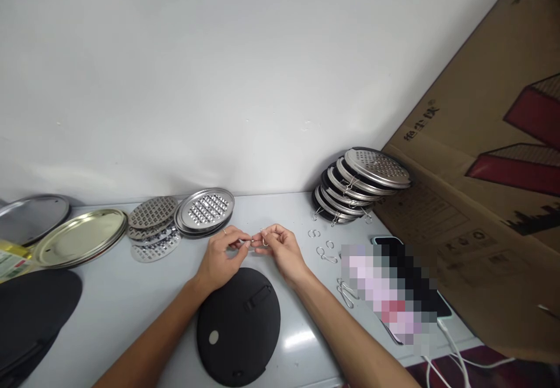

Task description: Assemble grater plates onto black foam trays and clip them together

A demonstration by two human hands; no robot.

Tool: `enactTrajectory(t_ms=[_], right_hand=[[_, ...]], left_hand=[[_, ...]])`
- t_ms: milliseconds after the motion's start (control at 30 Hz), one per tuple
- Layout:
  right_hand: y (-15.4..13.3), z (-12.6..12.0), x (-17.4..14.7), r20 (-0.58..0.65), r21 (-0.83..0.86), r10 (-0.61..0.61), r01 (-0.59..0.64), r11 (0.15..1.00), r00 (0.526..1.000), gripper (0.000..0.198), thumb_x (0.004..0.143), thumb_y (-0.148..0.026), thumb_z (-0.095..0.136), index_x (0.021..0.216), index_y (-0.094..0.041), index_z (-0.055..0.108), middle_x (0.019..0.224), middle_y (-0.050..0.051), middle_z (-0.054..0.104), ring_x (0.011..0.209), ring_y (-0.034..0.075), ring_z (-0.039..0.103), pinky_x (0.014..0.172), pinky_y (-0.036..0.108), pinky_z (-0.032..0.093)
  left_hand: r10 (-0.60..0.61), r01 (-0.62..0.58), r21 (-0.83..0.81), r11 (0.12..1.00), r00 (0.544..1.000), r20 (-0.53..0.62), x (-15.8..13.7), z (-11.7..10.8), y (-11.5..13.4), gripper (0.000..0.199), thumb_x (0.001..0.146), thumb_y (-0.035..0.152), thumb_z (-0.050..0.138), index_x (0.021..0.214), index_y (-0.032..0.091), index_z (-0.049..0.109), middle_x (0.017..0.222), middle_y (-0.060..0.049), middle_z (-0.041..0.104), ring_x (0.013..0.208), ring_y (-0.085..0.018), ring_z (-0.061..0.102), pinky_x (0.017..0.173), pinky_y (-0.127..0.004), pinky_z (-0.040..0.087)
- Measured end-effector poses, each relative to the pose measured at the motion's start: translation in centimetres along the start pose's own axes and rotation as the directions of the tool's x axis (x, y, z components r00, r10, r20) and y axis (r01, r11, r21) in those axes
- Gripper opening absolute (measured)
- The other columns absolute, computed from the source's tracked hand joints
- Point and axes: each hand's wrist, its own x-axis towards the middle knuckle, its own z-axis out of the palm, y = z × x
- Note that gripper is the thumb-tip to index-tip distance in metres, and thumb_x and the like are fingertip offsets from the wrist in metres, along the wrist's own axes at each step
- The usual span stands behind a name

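Above a black round disc both hands meet, fingertips nearly together. My right hand pinches a small metal ring. The fingers of my left hand are pinched at the same spot; what lies between them is too small to make out. The disc lies flat just below the hands, with a folded clip-like part and a pale round spot on its face. To the right of my right hand lie loose metal rings and bent wire hooks.
Leaning stacked discs with perforated grater plates stand at the back right by a cardboard box. At the back left are grater plates, metal lids and another black disc. A phone with white cables lies right.
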Motion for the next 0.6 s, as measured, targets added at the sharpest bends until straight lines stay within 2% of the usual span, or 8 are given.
enactTrajectory(t_ms=[233,600], right_hand=[[-0.23,0.06,-0.19,-0.005,-0.052,-0.026,0.026,0.998,1.0,0.04,0.071,-0.054,0.083,0.075,-0.019,0.064,0.075,0.004,0.076,0.07,0.018,0.073,0.07,0.032,0.06],[-0.88,0.19,-0.44,-0.04,-0.048,-0.053,0.051,0.998,0.998,0.041,0.071,-0.055,0.083,0.076,-0.022,0.059,0.082,0.005,0.078,0.08,0.022,0.077,0.074,0.035,0.062]], left_hand=[[0.01,-0.011,0.007,1.0,0.997,0.072,0.03,-0.12,0.79,0.009,0.089,0.017,0.059,0.089,0.021,0.068,0.085,-0.001,0.068,0.07,-0.013,0.064,0.068,-0.024,0.053],[-0.031,0.026,0.088,0.996,0.998,0.055,-0.23,-0.1,0.61,0.009,0.083,0.019,0.064,0.092,0.022,0.063,0.085,-0.001,0.071,0.07,-0.014,0.067,0.069,-0.026,0.055]])
